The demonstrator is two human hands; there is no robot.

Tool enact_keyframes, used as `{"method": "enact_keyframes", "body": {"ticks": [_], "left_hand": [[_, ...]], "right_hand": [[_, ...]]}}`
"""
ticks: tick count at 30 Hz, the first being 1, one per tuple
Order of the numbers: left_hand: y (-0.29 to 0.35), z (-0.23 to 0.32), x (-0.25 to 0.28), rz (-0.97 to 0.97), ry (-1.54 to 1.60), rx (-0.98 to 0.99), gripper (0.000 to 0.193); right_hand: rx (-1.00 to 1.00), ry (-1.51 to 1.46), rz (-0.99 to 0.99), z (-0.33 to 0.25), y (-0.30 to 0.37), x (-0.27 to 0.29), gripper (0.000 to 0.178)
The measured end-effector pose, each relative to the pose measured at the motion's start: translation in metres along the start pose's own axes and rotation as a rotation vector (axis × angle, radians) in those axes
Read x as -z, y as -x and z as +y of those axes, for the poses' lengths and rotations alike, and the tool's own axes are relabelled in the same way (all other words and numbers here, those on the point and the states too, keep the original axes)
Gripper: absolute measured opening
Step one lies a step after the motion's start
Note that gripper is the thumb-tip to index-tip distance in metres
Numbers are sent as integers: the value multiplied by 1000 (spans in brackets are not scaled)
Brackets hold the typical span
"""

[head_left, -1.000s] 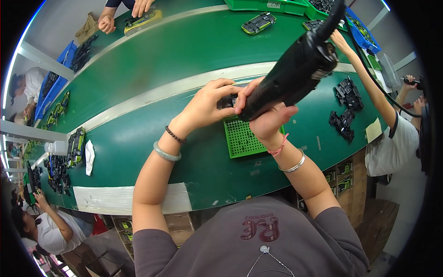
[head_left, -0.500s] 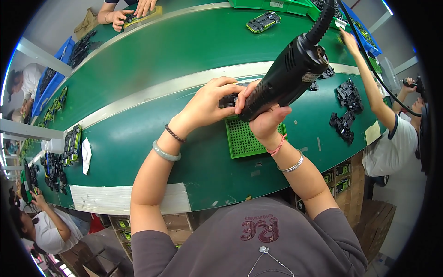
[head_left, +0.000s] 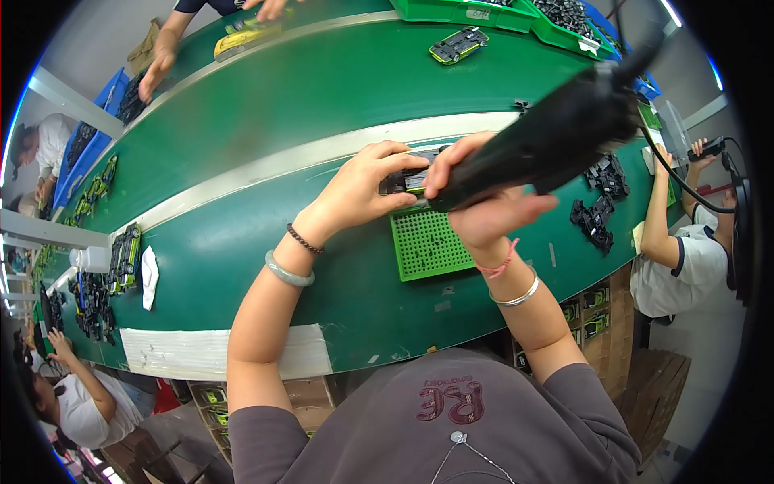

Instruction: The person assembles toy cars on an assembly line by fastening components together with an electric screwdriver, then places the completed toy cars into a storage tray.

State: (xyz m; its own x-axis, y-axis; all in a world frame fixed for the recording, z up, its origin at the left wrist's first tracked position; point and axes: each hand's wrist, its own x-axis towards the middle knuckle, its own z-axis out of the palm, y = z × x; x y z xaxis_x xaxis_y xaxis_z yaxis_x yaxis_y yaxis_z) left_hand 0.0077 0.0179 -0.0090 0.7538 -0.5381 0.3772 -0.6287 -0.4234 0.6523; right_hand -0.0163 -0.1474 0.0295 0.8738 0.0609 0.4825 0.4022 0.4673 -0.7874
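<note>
My right hand is wrapped round a black corded electric screwdriver. The tool slants up to the right, slightly blurred, and its tip end is hidden by my fingers. My left hand grips the left side of a small toy car, black with yellow-green edges, lying on the bench near the pale strip. The screwdriver's lower end is close to the car's right side; whether they touch is hidden. Just below the car lies a green perforated tray with small dark bits in its holes.
Black car chassis parts lie to the right. Left are toy cars, black parts and a white cloth-like piece. Another toy car rests beyond the strip, near green bins. A co-worker's hand reaches at far left.
The screwdriver has tilted further right, uncovering more of the toy car. A co-worker's hand across has moved left toward the blue bin. The person at right has drawn an arm back from the bins.
</note>
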Motion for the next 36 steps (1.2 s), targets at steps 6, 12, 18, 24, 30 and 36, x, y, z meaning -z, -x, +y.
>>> {"method": "enact_keyframes", "body": {"ticks": [6,12,18,24,30,36], "left_hand": [[-2,6,2,-32,-1,25,49],[-1,8,1,-34,13,42,48],[-1,7,1,-31,0,44,48],[-3,9,3,-39,-20,37,49],[-1,9,1,-13,-41,35,48],[-2,7,0,-12,-30,45,45]], "right_hand": [[178,-8,11,-23,-39,34,103],[120,159,116,-10,-44,47,98],[91,173,96,1,-42,53,95],[44,228,83,10,-46,57,91],[-48,320,52,11,-48,51,90],[-88,291,61,14,-50,54,89]]}}
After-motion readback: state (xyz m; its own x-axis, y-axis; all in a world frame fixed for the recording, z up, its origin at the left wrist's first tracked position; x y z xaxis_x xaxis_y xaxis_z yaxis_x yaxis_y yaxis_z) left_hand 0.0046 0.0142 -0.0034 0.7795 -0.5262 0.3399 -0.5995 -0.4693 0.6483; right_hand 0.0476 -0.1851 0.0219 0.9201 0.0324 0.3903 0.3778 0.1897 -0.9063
